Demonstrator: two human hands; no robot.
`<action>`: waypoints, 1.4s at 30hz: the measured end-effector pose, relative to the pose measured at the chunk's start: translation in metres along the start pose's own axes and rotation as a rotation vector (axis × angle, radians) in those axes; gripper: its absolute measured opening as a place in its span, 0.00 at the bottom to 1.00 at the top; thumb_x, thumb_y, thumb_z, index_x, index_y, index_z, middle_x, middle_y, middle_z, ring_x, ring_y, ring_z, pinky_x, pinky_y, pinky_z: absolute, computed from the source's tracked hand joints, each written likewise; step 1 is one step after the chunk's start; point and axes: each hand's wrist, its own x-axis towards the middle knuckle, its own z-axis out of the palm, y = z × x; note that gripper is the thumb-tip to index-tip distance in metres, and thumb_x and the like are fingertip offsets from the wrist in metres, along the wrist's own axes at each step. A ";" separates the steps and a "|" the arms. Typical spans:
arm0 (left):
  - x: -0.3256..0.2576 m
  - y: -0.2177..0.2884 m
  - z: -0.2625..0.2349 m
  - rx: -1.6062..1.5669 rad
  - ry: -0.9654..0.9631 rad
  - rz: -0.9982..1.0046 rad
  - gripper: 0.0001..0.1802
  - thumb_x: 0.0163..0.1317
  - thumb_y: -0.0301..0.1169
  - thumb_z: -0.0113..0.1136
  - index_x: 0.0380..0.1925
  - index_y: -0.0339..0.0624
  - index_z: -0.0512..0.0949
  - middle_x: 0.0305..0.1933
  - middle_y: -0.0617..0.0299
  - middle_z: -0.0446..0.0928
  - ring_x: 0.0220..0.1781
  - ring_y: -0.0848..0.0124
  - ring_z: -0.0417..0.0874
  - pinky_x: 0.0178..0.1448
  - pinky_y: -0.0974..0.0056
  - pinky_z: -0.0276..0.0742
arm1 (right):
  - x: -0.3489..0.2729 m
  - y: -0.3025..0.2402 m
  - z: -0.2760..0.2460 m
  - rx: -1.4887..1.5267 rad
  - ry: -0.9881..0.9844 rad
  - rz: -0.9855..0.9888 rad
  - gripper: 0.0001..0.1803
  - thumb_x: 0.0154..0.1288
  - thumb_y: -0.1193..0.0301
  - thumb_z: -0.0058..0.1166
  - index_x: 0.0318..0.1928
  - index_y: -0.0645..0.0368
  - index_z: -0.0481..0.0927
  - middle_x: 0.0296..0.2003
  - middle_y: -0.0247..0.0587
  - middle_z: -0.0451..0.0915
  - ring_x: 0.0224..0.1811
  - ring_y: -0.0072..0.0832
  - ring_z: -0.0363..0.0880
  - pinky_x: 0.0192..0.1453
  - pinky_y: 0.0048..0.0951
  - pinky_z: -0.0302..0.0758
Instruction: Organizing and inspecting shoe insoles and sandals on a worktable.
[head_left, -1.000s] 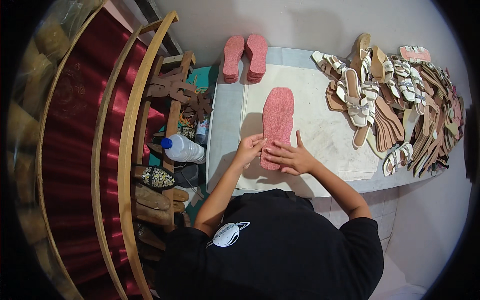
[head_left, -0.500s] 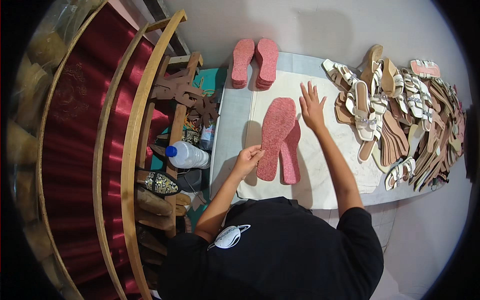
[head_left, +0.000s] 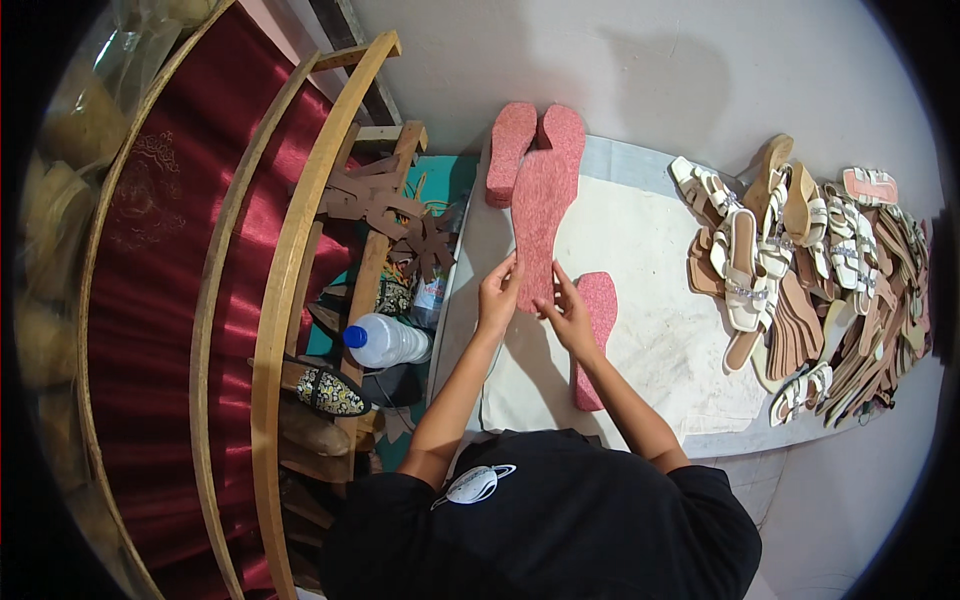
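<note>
A speckled pink insole (head_left: 541, 205) is held upright over the table between my two hands. My left hand (head_left: 498, 297) pinches its narrow heel end from the left. On the other side, my right hand (head_left: 571, 318) grips the same heel end, thumb in front. To the right of my right hand lies a second pink insole (head_left: 597, 310), partly covered by my right forearm. Behind the held one, two stacks of matching pink insoles stand at the table's far edge: the left stack (head_left: 508, 150) and the right stack (head_left: 572, 150), the latter partly hidden.
White sandals (head_left: 745, 265) and tan soles (head_left: 795, 310) are heaped on the table's right side. A pale sheet (head_left: 660, 240) covers the middle. At left are a blue-capped bottle (head_left: 390, 341), brown cut pieces (head_left: 372, 203) and a wooden rack (head_left: 290, 250).
My right hand has come in from the right and taken hold of the insole. Both hands have raised it away from the other insole, toward the far stacks. The view has shifted slightly.
</note>
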 end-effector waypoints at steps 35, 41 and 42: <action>0.165 0.008 -0.030 0.862 0.073 0.492 0.25 0.46 0.36 0.65 0.47 0.42 0.74 0.47 0.46 0.74 0.50 0.53 0.74 0.52 0.59 0.69 | 0.227 0.024 0.023 -0.487 0.174 -0.039 0.33 0.49 0.73 0.59 0.56 0.67 0.62 0.44 0.55 0.66 0.45 0.43 0.68 0.49 0.32 0.68; 0.166 0.007 -0.030 0.846 0.060 0.559 0.25 0.47 0.34 0.63 0.48 0.40 0.73 0.48 0.46 0.73 0.48 0.51 0.75 0.49 0.59 0.71 | 0.230 0.039 0.027 -0.642 0.215 -0.140 0.32 0.52 0.70 0.58 0.56 0.71 0.62 0.45 0.53 0.65 0.42 0.38 0.69 0.47 0.29 0.68; 0.165 0.007 -0.028 0.846 0.053 0.553 0.25 0.47 0.34 0.63 0.48 0.40 0.73 0.48 0.46 0.73 0.48 0.51 0.75 0.49 0.59 0.71 | 0.229 0.043 0.025 -0.643 0.218 -0.133 0.32 0.52 0.70 0.58 0.56 0.71 0.62 0.45 0.53 0.65 0.42 0.38 0.69 0.47 0.29 0.68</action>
